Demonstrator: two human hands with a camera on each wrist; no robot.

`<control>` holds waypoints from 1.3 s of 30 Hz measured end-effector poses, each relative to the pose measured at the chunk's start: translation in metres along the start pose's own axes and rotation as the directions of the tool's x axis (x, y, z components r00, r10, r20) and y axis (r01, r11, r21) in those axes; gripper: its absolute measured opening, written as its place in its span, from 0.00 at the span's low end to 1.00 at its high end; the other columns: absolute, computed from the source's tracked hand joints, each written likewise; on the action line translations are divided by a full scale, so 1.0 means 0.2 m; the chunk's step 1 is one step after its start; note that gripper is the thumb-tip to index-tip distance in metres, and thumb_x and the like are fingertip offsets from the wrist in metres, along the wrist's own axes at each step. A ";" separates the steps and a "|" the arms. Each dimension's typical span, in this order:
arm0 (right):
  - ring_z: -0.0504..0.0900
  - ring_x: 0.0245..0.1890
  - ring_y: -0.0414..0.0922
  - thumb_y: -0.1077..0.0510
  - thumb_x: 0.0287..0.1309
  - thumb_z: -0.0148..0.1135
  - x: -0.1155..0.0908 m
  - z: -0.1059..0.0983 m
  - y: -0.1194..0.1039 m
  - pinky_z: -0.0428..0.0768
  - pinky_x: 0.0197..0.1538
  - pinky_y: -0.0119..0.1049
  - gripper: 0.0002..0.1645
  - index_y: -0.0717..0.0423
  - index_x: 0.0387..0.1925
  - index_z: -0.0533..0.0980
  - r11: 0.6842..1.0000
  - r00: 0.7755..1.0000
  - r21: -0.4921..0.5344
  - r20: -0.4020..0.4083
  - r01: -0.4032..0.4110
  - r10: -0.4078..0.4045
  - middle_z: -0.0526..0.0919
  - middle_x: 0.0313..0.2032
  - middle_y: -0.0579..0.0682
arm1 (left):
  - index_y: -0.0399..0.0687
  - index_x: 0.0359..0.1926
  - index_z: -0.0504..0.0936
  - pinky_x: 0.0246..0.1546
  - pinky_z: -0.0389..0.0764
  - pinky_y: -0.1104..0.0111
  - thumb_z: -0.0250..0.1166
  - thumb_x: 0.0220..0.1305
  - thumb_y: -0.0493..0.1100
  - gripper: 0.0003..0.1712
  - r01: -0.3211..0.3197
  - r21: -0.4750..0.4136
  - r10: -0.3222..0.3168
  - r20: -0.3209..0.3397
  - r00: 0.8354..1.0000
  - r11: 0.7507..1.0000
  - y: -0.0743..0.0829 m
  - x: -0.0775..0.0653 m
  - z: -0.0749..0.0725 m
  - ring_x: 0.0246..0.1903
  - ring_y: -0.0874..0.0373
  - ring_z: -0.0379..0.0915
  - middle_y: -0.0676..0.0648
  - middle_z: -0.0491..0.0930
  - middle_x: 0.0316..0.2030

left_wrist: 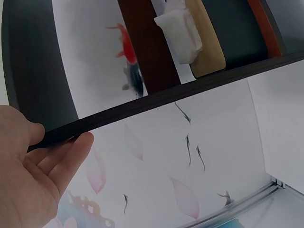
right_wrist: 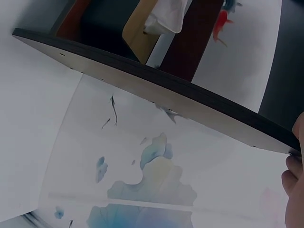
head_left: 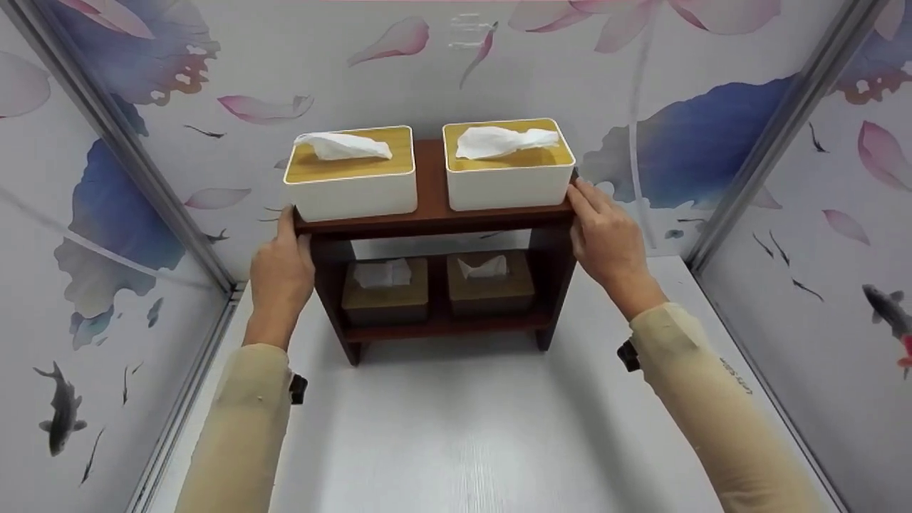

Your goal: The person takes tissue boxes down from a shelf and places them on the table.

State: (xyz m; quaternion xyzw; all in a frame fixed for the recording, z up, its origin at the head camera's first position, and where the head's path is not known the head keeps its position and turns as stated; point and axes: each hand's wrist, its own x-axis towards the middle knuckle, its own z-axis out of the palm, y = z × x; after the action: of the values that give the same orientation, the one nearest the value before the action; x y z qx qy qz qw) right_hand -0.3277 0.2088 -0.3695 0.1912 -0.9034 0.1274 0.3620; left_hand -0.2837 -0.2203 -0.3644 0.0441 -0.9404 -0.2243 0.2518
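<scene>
A dark reddish-brown two-tier wooden shelf (head_left: 431,178) stands between both hands in the head view. My left hand (head_left: 281,274) grips its left side panel near the top; in the left wrist view the thumb and fingers lie on opposite faces of that panel (left_wrist: 142,103). On the other side, my right hand (head_left: 611,239) holds the upper right side panel (right_wrist: 180,90), its fingers partly cut off in the right wrist view. Two white tissue boxes, one left (head_left: 353,197) and one right (head_left: 509,189), sit on top with wood-look lids and tissues sticking out.
Two dark tissue boxes, left (head_left: 385,313) and right (head_left: 491,304), rest on the lower board. Beneath is a white, glossy surface (head_left: 442,434). Panels printed with petals and fish, such as the back wall (head_left: 427,78), enclose three sides, with metal corner posts (head_left: 769,135).
</scene>
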 end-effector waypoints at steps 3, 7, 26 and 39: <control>0.77 0.61 0.58 0.67 0.61 0.54 0.00 -0.01 0.02 0.76 0.63 0.53 0.26 0.63 0.61 0.73 1.000 1.000 0.006 -0.007 -0.002 0.002 0.76 0.62 0.59 | 0.40 0.71 0.60 0.40 0.77 0.40 0.48 0.76 0.43 0.27 -0.016 0.007 0.016 0.009 1.000 1.000 0.01 0.00 0.01 0.39 0.27 0.78 0.25 0.81 0.42; 0.75 0.62 0.59 0.67 0.61 0.54 -0.01 -0.01 0.05 0.75 0.64 0.53 0.26 0.63 0.62 0.73 1.000 1.000 0.007 -0.002 -0.010 0.010 0.76 0.63 0.59 | 0.39 0.71 0.60 0.38 0.77 0.41 0.49 0.75 0.43 0.28 -0.030 0.017 0.030 0.011 0.999 0.999 0.03 0.00 0.03 0.37 0.28 0.79 0.25 0.82 0.40; 0.75 0.62 0.58 0.66 0.60 0.54 -0.03 -0.06 0.08 0.74 0.64 0.54 0.27 0.63 0.62 0.72 0.998 0.998 -0.009 0.007 -0.056 0.056 0.75 0.63 0.59 | 0.42 0.73 0.58 0.32 0.78 0.44 0.49 0.75 0.43 0.30 -0.034 0.059 0.034 0.011 0.999 0.998 0.11 0.01 0.08 0.31 0.33 0.79 0.29 0.82 0.32; 0.77 0.60 0.60 0.66 0.62 0.54 -0.02 -0.08 0.10 0.76 0.62 0.55 0.25 0.64 0.62 0.72 0.999 0.998 -0.025 0.044 -0.045 0.047 0.76 0.63 0.60 | 0.34 0.73 0.55 0.52 0.77 0.44 0.55 0.72 0.40 0.34 -0.173 0.184 0.162 0.073 0.984 0.968 0.14 0.01 0.03 0.57 0.35 0.73 0.33 0.64 0.69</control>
State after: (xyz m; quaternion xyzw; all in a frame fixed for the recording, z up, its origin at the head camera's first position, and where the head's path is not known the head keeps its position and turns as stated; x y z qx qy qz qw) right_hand -0.3234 0.2345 -0.3632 0.1687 -0.9169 0.1205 0.3410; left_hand -0.2869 -0.1937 -0.3554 -0.0181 -0.9647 -0.1131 0.2371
